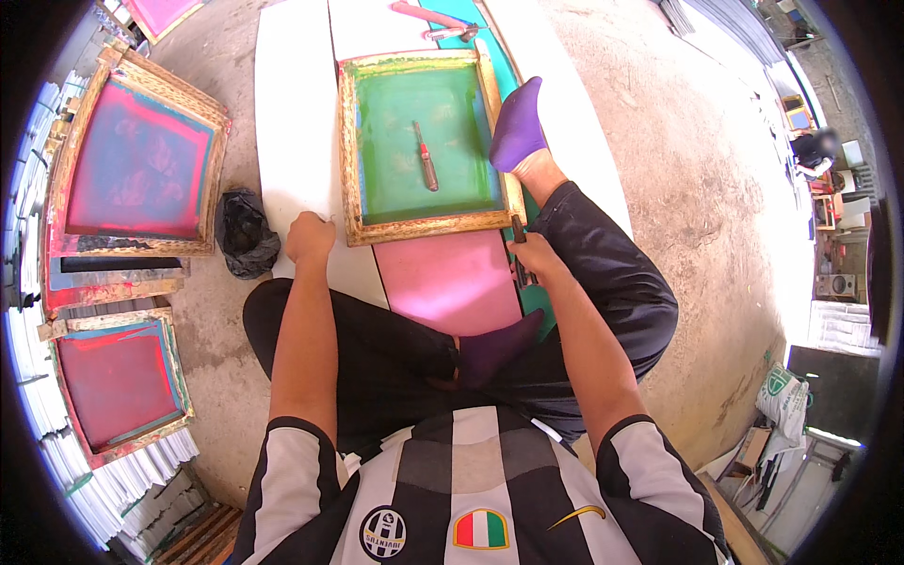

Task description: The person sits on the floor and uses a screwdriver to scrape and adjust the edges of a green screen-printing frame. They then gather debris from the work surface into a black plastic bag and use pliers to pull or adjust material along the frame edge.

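In front of me a wooden screen-printing frame [353, 179] with green mesh [395, 151] lies on the board. A screwdriver [428, 169] with a reddish handle rests on the mesh. My right hand [535, 256] is closed around a dark hand tool [518, 229] at the frame's near right corner; its exact kind is partly hidden by my fingers. Just left of the frame's near left corner, my left hand [311, 235] is closed, and anything inside it is hidden. My foot in a purple sock [519, 127] presses against the frame's right side.
A pink panel [452, 278] lies between the frame and my legs. On the left are a black plastic bag [247, 235] and screen frames [141, 160] with red and blue mesh. A marker [444, 34] lies at the far end. Another person [815, 151] is far right.
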Action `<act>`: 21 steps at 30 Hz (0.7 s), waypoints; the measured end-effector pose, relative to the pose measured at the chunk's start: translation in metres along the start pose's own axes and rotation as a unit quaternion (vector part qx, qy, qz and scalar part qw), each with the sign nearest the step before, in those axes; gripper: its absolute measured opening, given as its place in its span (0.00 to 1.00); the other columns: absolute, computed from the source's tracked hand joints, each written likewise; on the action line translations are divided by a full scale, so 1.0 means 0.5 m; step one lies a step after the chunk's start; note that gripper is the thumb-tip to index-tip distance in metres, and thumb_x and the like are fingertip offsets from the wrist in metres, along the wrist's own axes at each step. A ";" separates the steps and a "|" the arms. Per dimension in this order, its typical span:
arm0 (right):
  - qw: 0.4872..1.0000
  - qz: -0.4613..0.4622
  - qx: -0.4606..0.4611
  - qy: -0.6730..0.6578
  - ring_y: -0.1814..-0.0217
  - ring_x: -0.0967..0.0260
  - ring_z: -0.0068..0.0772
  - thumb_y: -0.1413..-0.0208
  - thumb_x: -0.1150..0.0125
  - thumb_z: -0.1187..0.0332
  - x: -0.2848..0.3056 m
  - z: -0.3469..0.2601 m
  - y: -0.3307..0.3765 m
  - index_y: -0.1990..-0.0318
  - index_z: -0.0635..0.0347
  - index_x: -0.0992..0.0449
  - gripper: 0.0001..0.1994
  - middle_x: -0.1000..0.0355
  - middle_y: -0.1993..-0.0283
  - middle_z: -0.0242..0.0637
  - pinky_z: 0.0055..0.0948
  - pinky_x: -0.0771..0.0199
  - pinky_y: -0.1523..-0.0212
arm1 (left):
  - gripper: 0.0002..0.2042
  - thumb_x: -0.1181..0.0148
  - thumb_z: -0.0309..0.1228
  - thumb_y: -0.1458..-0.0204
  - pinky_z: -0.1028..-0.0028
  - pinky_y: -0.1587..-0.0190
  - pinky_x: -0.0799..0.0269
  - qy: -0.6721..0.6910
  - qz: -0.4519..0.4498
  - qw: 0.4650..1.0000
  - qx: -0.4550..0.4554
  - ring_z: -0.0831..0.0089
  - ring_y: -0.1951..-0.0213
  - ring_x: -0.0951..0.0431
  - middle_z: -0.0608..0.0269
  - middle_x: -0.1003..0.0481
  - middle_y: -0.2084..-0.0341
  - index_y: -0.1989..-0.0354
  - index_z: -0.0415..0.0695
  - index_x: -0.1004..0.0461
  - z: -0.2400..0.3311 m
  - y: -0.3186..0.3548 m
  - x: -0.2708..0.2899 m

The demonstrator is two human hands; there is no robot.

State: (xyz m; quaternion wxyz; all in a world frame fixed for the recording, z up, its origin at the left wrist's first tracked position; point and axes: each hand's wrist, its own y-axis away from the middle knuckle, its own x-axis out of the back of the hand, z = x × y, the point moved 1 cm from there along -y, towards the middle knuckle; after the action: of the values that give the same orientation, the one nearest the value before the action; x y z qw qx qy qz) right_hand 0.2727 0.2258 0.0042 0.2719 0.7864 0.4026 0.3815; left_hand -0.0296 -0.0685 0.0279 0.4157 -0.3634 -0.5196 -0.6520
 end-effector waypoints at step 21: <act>0.993 -0.072 -0.068 0.071 0.76 0.25 0.40 0.35 0.39 0.65 0.032 -0.056 -0.003 0.48 0.68 0.31 0.16 0.27 0.71 0.44 0.45 0.29 0.82 | 0.19 0.36 0.46 0.46 0.54 0.50 0.21 0.023 -0.018 0.999 -0.033 0.48 0.53 0.16 0.47 0.16 0.56 0.55 0.44 0.14 0.004 -0.014 -0.024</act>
State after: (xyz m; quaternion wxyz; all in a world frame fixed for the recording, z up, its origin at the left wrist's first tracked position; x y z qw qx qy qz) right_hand 0.2552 0.2435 0.0247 0.3222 0.7058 0.4497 0.4425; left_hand -0.0312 -0.0639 0.0149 0.4037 -0.3522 -0.4948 -0.6842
